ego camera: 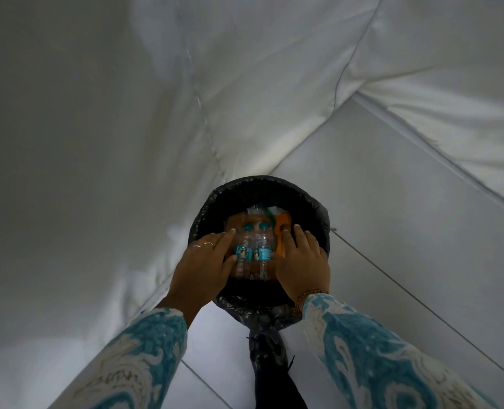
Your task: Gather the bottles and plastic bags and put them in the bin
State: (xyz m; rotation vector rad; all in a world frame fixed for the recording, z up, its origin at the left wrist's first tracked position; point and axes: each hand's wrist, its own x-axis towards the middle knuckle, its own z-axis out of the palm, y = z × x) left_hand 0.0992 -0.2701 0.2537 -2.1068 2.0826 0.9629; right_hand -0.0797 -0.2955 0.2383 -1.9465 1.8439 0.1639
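Note:
A round bin (274, 187) lined with a black plastic bag stands on the floor in a room corner. Over its mouth lie two clear plastic bottles (252, 252) side by side, with teal caps pointing away from me and teal labels. My left hand (206, 261) presses against the left bottle and my right hand (301, 258) against the right bottle, fingers stretched along them. An orange plastic bag (283, 228) lies under and to the right of the bottles, partly hidden by my right hand.
White walls (97, 113) close in on the left and behind the bin. Pale floor tiles (392, 202) spread to the right and toward me. The knotted tail of the black liner (267, 346) hangs down the bin's near side.

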